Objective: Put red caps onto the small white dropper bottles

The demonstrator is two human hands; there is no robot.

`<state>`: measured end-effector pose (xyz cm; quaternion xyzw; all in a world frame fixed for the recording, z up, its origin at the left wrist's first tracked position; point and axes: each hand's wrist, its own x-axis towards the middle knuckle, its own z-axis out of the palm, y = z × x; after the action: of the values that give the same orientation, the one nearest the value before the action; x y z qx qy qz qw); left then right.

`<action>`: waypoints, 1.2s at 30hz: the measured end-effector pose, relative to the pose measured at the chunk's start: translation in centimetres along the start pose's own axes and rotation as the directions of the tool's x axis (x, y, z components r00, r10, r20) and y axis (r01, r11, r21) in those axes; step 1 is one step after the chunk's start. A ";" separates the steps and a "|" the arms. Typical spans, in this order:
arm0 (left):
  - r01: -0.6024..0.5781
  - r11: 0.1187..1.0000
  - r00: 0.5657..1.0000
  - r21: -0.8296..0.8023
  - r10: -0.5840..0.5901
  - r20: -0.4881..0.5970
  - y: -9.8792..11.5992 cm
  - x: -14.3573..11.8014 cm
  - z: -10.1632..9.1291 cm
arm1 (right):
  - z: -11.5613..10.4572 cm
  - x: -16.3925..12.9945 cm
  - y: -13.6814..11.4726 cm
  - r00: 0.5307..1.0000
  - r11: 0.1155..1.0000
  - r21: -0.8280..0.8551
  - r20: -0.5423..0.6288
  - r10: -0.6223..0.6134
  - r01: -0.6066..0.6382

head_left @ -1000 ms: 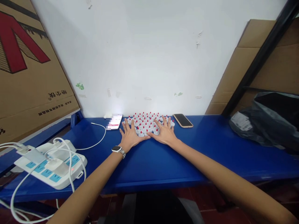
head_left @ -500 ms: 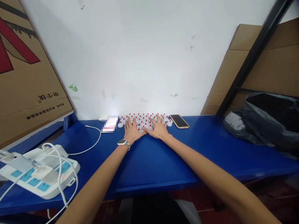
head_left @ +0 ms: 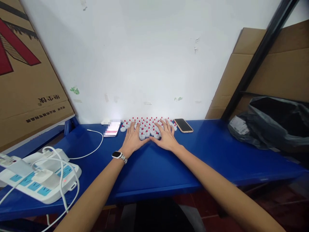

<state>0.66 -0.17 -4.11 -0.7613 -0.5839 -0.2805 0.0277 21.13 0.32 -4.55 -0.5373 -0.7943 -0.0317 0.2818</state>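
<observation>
The bare left hand (head_left: 131,139) and bare right hand (head_left: 167,138) extend forward, palms down, fingers (head_left: 132,126) parted, thumbs (head_left: 144,142) nearly meeting.

My left hand (head_left: 131,139) and right hand (head_left: 166,137) are hiding some red-tipped white pieces (head_left: 147,132), which are showing too small for me to tell their details. Pixelated blocks are masking part of the lit phone (head_left: 114,128). The view's edges are cropping my forearms (head_left: 96,190), the printed carton (head_left: 29,83) and dark bag (head_left: 275,120).

A blue table (head_left: 207,141) carries red-tipped pieces (head_left: 147,133) — also two phones (head_left: 183,126), a power strip (head_left: 33,186).
</observation>
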 end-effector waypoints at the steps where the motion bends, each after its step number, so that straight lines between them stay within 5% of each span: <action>1: -0.038 0.999 0.999 -0.003 0.038 -0.023 0.2 -0.2 -0.3 | -0.2 -0.2 -0.1 1.000 1.000 0.017 -0.018 -0.007 0.007; 11: -0.261 0.950 0.965 -0.171 0.258 -0.043 1.9 -0.3 -1.3 | -0.2 0.1 0.6 0.997 0.995 0.068 -0.028 0.077 -0.075; 14: -0.246 0.949 0.969 -0.197 0.241 -0.050 2.0 -0.1 -1.8 | -0.4 0.2 0.6 0.998 0.996 0.082 -0.032 0.046 -0.043; 19: -0.158 0.950 0.977 -0.268 0.191 0.100 1.7 -0.1 -2.2 | -0.7 0.3 0.3 1.000 0.984 0.176 -0.012 -0.014 0.016; 22: -0.183 0.941 0.978 -0.285 0.202 0.041 1.8 -0.3 -1.9 | -0.4 0.5 0.0 1.000 0.895 0.444 0.002 0.028 -0.026; 25: -0.224 0.920 0.973 -0.321 0.228 -0.027 2.1 -0.5 -1.6 | 0.0 0.7 -0.6 0.990 0.658 0.742 0.066 0.125 -0.132; 28: -0.225 0.884 0.964 -0.411 0.263 0.040 2.3 -0.6 -1.5 | 0.1 0.7 -1.3 0.977 0.461 0.862 0.164 0.140 -0.211; 31: -0.200 0.848 0.959 -0.491 0.271 0.078 2.5 -0.6 -1.5 | 0.1 0.5 -1.8 0.978 0.461 0.863 0.179 0.105 -0.208; 36: -0.276 0.833 0.950 -0.479 0.313 -0.003 2.8 -0.6 -1.5 | 0.8 0.6 -1.4 0.987 0.532 0.833 0.105 0.118 -0.152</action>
<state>2.51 -2.19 -2.32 -0.8357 -0.3738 -0.3778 -0.1384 19.39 0.54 -4.53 -0.3972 -0.6736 0.3830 0.4916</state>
